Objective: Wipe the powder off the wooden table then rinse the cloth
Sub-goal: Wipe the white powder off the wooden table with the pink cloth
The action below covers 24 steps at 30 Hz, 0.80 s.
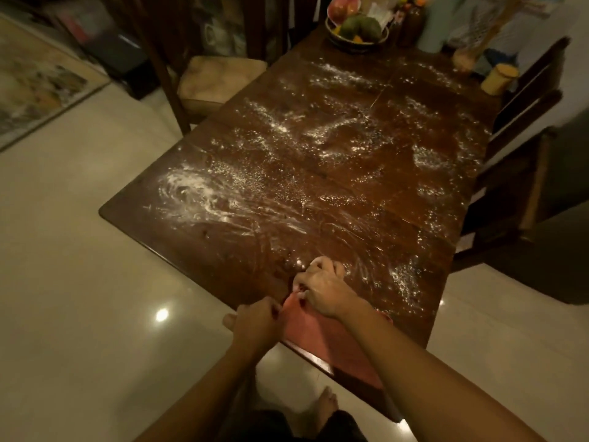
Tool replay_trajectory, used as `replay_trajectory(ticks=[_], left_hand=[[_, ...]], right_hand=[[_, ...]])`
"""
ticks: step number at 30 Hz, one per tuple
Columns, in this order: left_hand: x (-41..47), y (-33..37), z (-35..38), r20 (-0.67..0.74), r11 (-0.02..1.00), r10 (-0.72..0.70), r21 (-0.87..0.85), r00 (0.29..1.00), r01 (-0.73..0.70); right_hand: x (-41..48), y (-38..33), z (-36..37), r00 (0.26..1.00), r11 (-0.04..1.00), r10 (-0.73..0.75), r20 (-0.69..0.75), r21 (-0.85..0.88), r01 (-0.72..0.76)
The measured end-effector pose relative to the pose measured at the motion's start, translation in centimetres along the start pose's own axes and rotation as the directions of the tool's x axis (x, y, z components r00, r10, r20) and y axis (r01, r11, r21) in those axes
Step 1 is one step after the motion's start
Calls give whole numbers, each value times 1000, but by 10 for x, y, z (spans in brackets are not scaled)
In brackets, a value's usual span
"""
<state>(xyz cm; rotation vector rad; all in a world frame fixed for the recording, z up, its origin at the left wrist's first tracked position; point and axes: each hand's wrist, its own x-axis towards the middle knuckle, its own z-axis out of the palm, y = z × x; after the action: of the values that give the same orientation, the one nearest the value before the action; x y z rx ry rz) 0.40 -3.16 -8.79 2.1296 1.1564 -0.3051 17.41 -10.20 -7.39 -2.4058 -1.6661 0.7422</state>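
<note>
Arms outstretched, left hand [255, 317] and right hand [323, 290] both curled

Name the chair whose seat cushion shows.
The chair left of the table, with a pale cushion; the chairs on the right show only dark wooden frames.

Head view looks steeply down over the table [318, 193], close above

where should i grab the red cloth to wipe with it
Take the red cloth by its bunched far end, from above, where the right hand grips it. The rest lies flat and hangs over the near edge of the table, offering little bulk for fingers; the left hand seems to pinch its left edge.
</note>
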Motion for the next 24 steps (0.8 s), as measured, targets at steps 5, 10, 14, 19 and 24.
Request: replay_trajectory(ticks=[5, 10, 14, 19, 24], left_hand=[[-24, 33, 10, -60, 1000, -20, -18, 998, 19], [-47, 78, 40, -72, 978, 183, -88, 980, -189], [-51, 95, 71, 7, 971, 241, -10, 971, -241], [-55, 109, 93, 81, 938, 333, 72, 939, -339], [-53, 111, 101, 190, 898, 386, 149, 903, -415]], right_hand=[[-45, 41, -16, 997, 991, -14, -74, 131, 24], [-96, 84, -24, 994, 978, 50, -96, 206, -29], [-129, 106, -20, 992, 976, 91, -83, 203, -73], [-156, 124, -8, 979, 971, 187, -76, 162, -173], [-172, 129, 7, 958, 943, 281, -60, 204, -264]])
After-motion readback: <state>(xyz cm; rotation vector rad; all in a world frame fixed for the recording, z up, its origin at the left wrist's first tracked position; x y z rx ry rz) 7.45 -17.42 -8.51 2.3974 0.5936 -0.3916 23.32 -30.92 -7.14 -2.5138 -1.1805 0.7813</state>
